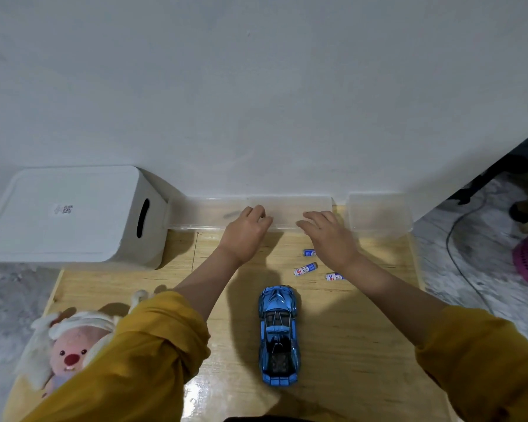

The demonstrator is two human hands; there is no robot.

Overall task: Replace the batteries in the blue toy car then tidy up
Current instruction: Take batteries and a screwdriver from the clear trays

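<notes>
The left grip point(247, 231) has its fingers curled at the near rim of the long clear tray point(214, 213) at twelve o'clock on the bench point(348, 345); whether it actually grasps that rim I cannot tell. The right grip point(328, 236) lies released, fingers straight, reaching toward the same tray's right end, beside the small clear box point(380, 213) at one o'clock.

The blue toy car point(278, 333) sits upright mid-bench at six o'clock from the hands, nose pointing away. It looks like hard glossy plastic: light, stiff, rather slippery, with thin fragile-looking struts on top. My judgement is to hold it across the flanks between the wheels, then turn it belly-up.

Three batteries point(306, 268) lie loose at about one o'clock from the car; being small smooth cylinders, they will probably roll. Their blue-and-white wrappers carry red lettering too small to read.

At nine o'clock stands a white lidded bin point(70, 214) bearing a label with a QR code, its text illegible.
</notes>
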